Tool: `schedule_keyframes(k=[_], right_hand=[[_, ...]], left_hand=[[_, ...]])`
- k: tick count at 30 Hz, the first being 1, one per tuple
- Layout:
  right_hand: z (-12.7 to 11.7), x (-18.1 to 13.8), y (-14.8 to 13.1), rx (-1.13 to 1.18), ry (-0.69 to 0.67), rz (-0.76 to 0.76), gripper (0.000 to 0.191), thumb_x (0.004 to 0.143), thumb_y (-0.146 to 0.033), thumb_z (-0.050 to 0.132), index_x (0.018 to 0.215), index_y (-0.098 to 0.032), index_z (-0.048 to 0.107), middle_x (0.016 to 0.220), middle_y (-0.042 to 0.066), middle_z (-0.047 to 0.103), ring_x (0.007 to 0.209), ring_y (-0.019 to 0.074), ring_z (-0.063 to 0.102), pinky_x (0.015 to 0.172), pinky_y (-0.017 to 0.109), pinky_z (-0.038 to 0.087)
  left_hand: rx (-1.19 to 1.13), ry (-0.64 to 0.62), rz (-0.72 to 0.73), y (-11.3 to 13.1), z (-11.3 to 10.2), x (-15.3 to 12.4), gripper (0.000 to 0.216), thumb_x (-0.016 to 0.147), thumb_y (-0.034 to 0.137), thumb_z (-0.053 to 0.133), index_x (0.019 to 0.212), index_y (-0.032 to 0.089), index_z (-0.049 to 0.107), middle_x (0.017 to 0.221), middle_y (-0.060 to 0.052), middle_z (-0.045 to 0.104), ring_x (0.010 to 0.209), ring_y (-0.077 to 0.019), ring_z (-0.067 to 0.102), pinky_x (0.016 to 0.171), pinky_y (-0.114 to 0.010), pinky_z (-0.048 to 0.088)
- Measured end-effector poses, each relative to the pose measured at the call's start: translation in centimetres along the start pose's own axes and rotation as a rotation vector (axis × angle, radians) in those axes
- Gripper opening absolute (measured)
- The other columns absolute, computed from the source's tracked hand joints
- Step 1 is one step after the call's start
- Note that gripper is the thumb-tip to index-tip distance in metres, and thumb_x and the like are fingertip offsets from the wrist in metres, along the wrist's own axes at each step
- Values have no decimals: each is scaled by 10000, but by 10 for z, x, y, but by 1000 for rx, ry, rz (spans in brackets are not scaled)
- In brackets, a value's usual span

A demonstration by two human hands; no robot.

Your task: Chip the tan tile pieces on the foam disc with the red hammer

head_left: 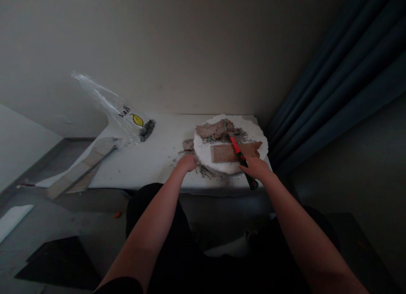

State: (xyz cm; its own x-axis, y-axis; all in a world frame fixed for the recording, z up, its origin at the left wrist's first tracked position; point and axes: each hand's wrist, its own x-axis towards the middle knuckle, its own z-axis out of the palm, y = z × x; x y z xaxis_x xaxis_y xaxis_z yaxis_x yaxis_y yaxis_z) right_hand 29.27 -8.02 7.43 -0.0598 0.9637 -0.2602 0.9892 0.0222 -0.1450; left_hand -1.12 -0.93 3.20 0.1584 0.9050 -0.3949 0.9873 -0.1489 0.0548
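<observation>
A round white block (206, 152) lies on a white sheet on the floor, by the wall. On it sit a flat brown brick piece (223, 152) and a heap of broken brown rubble (215, 130). My right hand (256, 167) is closed round a hammer (239, 153) with a red and black handle; its head rests by the rubble. My left hand (187, 163) rests at the block's left edge with fingers curled; what it holds, if anything, is hidden. Small grey fragments lie between the hands.
A clear plastic bag (122, 110) with a yellow mark stands at the sheet's left. Long pale boards (80, 169) lean off the sheet's left end. Dark blue curtains (333, 95) hang at the right. A dark mat (60, 262) lies at lower left.
</observation>
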Motion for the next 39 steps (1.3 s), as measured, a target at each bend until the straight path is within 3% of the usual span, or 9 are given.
schedule_keyframes(k=[3, 6, 9, 13, 24, 39], right_hand=[[1, 1, 1, -9, -3, 7, 471, 931, -453, 544, 1293, -152, 535, 1168, 200, 688, 1071, 356, 664, 814, 408, 501], [3, 2, -2, -20, -9, 29, 482, 919, -459, 558, 1285, -146, 529, 1143, 200, 697, 1036, 349, 679, 793, 398, 507], [4, 3, -5, -36, -14, 44, 493, 915, -474, 560, 1280, -145, 520, 1135, 201, 698, 1026, 354, 683, 790, 406, 510], [5, 5, -6, -35, -16, 45, 491, 923, -466, 550, 1292, -146, 496, 1133, 201, 699, 1016, 368, 686, 782, 424, 512], [6, 4, -5, -16, -29, 22, 519, 917, -454, 560, 1323, -151, 449, 1128, 202, 698, 1004, 373, 682, 751, 409, 500], [4, 4, -6, 8, -41, 18, 518, 915, -434, 559, 1328, -143, 445, 1093, 211, 706, 982, 375, 691, 745, 418, 501]], left_hand=[[-48, 35, -62, -6, -7, 3, 252, 826, 236, 534, 929, 134, 740, 1064, -145, 740, 963, -233, 680, 838, -310, 509], [-280, 176, -76, -4, -16, 6, 192, 793, 263, 579, 883, 153, 708, 950, -76, 740, 878, -179, 667, 808, -276, 502], [-611, 316, 114, 11, -15, 13, 135, 772, 239, 587, 854, 149, 646, 834, -30, 703, 758, -138, 633, 729, -257, 500], [-875, 352, 387, 35, -2, 21, 121, 775, 279, 631, 809, 174, 581, 756, 0, 658, 698, -123, 605, 711, -264, 503], [-751, 288, 433, 38, 9, 20, 76, 821, 260, 625, 834, 185, 624, 769, -10, 693, 727, -136, 643, 723, -276, 493], [-763, 287, 452, 41, 12, 20, 83, 842, 263, 622, 869, 185, 615, 830, -27, 725, 768, -150, 672, 745, -286, 514]])
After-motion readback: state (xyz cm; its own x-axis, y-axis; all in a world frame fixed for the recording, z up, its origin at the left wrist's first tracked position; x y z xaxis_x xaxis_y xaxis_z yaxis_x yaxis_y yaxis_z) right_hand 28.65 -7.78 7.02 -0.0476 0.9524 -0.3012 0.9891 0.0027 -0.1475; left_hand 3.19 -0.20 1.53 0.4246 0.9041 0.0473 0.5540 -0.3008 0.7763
